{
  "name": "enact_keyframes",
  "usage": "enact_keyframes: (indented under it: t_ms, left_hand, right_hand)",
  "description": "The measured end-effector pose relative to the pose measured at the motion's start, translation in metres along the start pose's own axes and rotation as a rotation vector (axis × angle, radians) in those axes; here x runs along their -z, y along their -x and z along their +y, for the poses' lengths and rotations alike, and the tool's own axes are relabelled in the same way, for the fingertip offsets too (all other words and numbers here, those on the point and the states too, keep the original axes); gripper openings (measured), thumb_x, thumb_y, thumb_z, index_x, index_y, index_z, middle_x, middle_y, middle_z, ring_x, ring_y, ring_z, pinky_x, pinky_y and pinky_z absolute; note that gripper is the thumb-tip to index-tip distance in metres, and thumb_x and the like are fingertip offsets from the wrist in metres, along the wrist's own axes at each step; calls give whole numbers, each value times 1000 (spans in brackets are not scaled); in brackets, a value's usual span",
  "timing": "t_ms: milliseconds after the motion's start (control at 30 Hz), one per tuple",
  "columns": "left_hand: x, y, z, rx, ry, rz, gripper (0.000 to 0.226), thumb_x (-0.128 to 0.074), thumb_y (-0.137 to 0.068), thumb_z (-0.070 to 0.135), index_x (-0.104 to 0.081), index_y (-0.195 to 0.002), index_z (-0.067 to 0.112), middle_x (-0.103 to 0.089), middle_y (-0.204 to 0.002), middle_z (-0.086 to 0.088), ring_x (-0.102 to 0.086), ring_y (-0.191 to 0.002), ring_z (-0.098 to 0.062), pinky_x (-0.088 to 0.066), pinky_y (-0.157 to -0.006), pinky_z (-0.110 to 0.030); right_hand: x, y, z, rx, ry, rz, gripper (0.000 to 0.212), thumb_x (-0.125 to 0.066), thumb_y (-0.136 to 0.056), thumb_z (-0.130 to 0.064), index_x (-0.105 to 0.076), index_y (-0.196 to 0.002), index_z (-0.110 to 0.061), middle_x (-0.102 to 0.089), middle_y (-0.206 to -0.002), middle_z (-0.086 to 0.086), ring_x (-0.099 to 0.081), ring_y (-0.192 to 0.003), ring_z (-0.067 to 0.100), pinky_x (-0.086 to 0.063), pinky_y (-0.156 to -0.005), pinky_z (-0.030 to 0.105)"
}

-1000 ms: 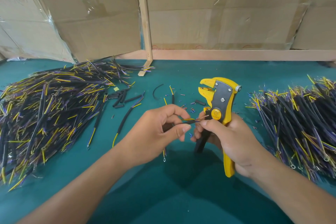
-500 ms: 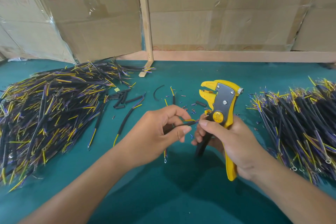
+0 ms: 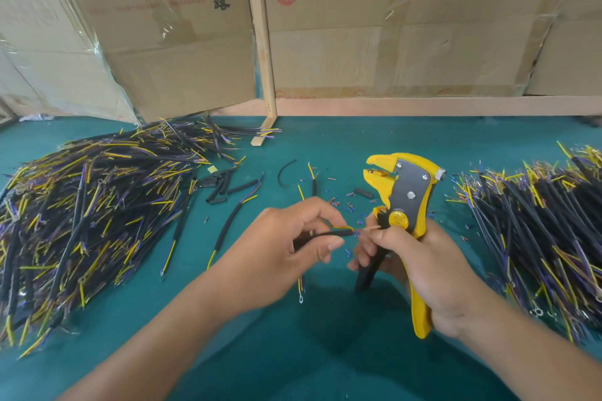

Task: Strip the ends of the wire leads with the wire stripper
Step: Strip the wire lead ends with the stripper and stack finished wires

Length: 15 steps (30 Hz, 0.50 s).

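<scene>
In the head view, the left hand (image 3: 286,247) is sitting just left of the frame's center, its thumb and curled fingers pinching a black-sleeved wire lead (image 3: 329,233). The lead is lying roughly level, its yellow and purple cores poking out to the right toward the other hand, while its far end is hanging below the left hand and ending in a small ring terminal low in the center.

The right hand (image 3: 420,257) is sitting right of center, wrapped around the handles of the yellow wire stripper (image 3: 405,202), which is standing upright with its head pointing toward the upper left. The thumb and forefinger of this hand are also nipping the thin tip of the lead's cores just beside the tool's yellow dial. Whether the tool's jaws are gripping anything cannot be told, though the head is showing a narrow gap.

A big heap of black, yellow and purple leads (image 3: 84,218) is filling the left side of the frame, and a second heap (image 3: 540,231) is lying along the right edge. Loose black sleeves (image 3: 224,185) and tiny insulation scraps (image 3: 342,203) are lying scattered on the green table (image 3: 325,368) above the hands. Cardboard boxes (image 3: 391,42) are standing across the top of the frame behind a wooden post (image 3: 262,42).
</scene>
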<state>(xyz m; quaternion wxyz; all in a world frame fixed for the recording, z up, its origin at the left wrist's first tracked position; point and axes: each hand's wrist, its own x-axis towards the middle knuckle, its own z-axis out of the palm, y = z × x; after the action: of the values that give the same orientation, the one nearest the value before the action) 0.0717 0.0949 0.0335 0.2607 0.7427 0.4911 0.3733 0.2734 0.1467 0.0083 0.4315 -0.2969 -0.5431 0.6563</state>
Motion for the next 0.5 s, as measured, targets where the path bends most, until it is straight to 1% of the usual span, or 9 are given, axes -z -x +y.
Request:
enact_keyframes:
  t_ms: [67, 167, 233, 300, 367, 500]
  left_hand:
    - [9, -1, -2, 18, 42, 37, 8, -60, -96, 31, -59, -104, 31, -68, -78, 2, -58, -69, -36, -49, -68, -52]
    - [15, -1, -4, 3, 43, 71, 11, -59, -94, 38, -59, -105, 34, -69, -79, 0, -60, -70, -33, -50, -69, -49]
    - [12, 0, -2, -13, 23, 50, 14, -58, -94, 41, -57, -106, 34, -69, -79, 2, -59, -69, -34, -50, -68, -51]
    - [7, 0, -2, -17, 21, 26, 14, -58, -94, 40, -56, -106, 34, -68, -79, 2, -58, -68, -35, -48, -67, -54]
    - [6, 0, -1, -15, 9, 13, 13, -58, -94, 39, -55, -106, 34, -67, -78, 2, -55, -67, -35, -47, -65, -53]
    - [4, 0, 0, -11, -8, -2, 11, -60, -95, 31, -55, -105, 34, -65, -77, 2, -54, -65, -35, -47, -64, -51]
  right_hand:
    - [4, -4, -2, -25, -57, 29, 21, -50, -94, 2, -60, -78, -8, -49, -68, 12, -52, -65, 28, -57, -69, 42]
    - [7, -6, -6, -47, -111, 30, 21, -49, -96, 2, -61, -81, -7, -49, -70, 12, -52, -65, 28, -57, -69, 44]
    - [4, -4, -5, -42, -83, -15, 16, -55, -94, 0, -62, -81, -5, -50, -71, 14, -52, -66, 29, -57, -69, 43]
    - [-1, -1, -4, -48, -48, -47, 8, -61, -86, -9, -63, -79, -5, -50, -71, 13, -51, -65, 29, -56, -69, 43]
    - [-5, 2, -3, -50, -50, -53, 7, -63, -82, -15, -65, -78, -9, -50, -69, 13, -52, -64, 28, -57, -68, 43]
    - [-8, 5, -2, 20, -6, -14, 8, -64, -81, -15, -65, -75, -11, -52, -67, 11, -54, -63, 28, -58, -67, 41]
